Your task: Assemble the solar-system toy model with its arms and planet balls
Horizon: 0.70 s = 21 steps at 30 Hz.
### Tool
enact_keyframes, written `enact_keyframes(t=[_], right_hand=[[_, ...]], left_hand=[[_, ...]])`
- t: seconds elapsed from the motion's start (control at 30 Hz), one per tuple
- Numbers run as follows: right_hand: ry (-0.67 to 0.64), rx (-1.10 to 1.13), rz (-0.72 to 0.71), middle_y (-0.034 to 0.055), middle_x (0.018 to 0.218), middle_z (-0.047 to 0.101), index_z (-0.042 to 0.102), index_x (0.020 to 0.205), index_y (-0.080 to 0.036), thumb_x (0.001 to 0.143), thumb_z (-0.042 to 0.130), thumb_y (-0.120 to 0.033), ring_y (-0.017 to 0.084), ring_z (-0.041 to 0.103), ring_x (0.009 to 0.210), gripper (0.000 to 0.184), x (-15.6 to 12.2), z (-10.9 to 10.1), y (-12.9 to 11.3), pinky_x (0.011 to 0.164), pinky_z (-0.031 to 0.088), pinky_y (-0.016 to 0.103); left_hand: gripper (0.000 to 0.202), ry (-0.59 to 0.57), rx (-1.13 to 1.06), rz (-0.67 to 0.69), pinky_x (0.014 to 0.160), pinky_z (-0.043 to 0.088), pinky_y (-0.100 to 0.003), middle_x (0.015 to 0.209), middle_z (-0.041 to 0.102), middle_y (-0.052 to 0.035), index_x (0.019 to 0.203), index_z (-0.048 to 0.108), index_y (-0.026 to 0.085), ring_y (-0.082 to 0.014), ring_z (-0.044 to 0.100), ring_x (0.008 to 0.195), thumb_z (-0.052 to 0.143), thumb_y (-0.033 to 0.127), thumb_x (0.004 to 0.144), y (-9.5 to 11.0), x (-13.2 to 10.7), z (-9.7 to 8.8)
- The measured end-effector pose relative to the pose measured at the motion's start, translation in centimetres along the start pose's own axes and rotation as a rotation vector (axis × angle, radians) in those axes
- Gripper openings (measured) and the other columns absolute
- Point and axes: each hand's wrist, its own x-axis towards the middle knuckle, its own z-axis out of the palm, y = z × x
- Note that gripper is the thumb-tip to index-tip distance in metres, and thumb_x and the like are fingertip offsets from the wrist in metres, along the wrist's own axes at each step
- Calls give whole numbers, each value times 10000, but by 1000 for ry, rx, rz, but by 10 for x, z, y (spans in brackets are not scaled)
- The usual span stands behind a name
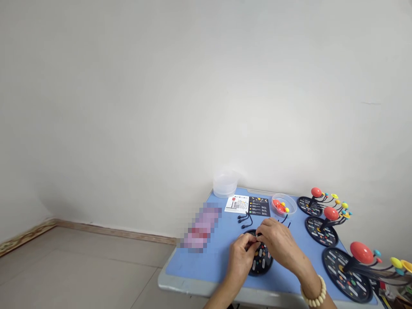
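Note:
My left hand (240,255) and my right hand (277,240) meet over the far part of a round black base (261,264) printed with coloured dots and labels. Both hands are closed, fingertips pinched close together. Whatever sits between them is too small and covered to make out. My right wrist wears a beaded bracelet. Just beyond my hands lie several curved black rods (247,222) with thick ends. More thin black rods show past my right knuckles.
A printed instruction sheet (238,204) lies behind, near a clear tub (225,184). A shallow clear dish (292,205) holds red and yellow pieces. Three planet models with red balls (361,252) line the right side of the blue table (193,268). A blurred pink item (206,225) lies left.

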Motion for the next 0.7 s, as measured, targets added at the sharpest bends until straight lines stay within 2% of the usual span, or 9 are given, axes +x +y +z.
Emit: enact_keyframes(t=[0.2,0.33,0.4,0.5,0.6,0.7], right_hand=[[15,49,-66,32,743,609,687,788,-182,910,505,-118,158,535,760,228,2,-1,11,661,359,264],[6,144,-164,-4,723,626,683,771,-214,895,541,-114,151,524,766,214,6,-3,19,758,359,300],[15,203,-153,-2,784,642,667,818,-213,894,532,-100,156,536,808,192,4,-2,21,789,370,307],[-18,298,-76,19,865,640,647,888,-198,875,507,-62,154,561,818,196,1,2,21,740,408,275],[-68,374,-46,14,860,635,659,883,-198,846,526,-52,143,580,785,201,2,3,23,708,428,251],[-57,456,-71,10,845,638,678,860,-198,846,553,-69,136,588,773,180,4,3,26,716,439,243]], left_hand=[[118,-14,26,48,582,464,-249,619,632,5,608,641,191,-165,594,581,589,172,713,5,0,-1],[126,-8,58,48,566,439,-242,613,614,9,600,630,190,-160,575,571,592,175,719,3,0,0],[131,-3,68,53,560,429,-238,607,602,11,594,624,191,-158,566,567,590,171,719,3,0,0],[145,-14,68,76,568,427,-235,614,596,10,601,632,193,-160,569,588,579,171,735,3,0,0],[155,-13,68,73,563,424,-231,613,595,8,599,637,192,-156,565,583,581,184,743,4,0,0],[165,-2,79,79,558,417,-228,596,585,14,581,628,192,-150,556,569,592,193,742,3,1,0]])
